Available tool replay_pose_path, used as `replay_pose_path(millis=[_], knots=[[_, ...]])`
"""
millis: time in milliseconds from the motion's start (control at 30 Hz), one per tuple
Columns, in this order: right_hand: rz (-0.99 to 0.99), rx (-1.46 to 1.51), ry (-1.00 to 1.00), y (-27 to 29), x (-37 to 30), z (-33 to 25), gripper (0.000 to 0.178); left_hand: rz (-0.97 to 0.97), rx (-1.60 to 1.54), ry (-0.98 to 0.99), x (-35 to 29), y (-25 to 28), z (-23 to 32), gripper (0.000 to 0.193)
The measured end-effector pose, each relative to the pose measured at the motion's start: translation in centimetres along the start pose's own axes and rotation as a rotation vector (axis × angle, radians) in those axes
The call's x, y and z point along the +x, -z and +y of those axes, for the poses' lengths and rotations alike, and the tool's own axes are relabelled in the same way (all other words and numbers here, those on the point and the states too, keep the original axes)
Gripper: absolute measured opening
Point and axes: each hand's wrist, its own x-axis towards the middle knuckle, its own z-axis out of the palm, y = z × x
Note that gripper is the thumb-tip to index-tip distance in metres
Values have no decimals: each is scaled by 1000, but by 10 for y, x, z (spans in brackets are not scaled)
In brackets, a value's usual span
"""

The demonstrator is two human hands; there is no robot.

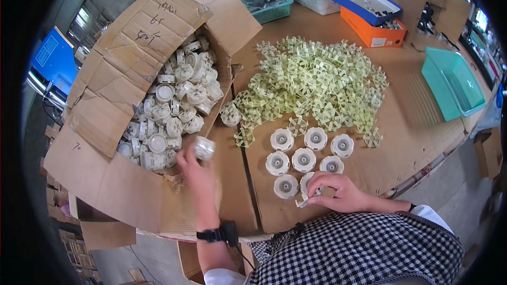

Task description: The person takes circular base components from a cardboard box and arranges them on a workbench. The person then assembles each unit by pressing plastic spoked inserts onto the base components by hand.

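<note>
My left hand is closed on a white round plastic housing, at the near right edge of an open cardboard box. Many similar white housings fill that box. My right hand has its fingers curled in a pinch. A small pale plastic piece shows at its fingertips, its shape partly hidden. Directly beside these fingers lies a white disc, half covered by the hand. Several more white discs with grey centres lie in rough rows on the cardboard-covered table.
A wide heap of pale green spoked plastic parts spreads beyond the discs. One housing lies outside the box. A turquoise basket stands at right. At the back are an orange box, a blue tray and a green basket.
</note>
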Motion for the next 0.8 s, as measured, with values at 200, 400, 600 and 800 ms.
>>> replay_pose_path(millis=[200,400,600,800], knots=[[-34,-3,-8,-9,-1,-3,10,-97,46,-302,-69,13,27,53],[-62,-45,19,-15,-7,-10,8,-190,-406,-49,-83,8,8,59],[117,-32,-158,-15,-6,-19,15,-47,-383,-163,-103,42,82,71],[55,165,-196,-22,5,-22,33,-212,-398,-400,-135,46,127,78]])
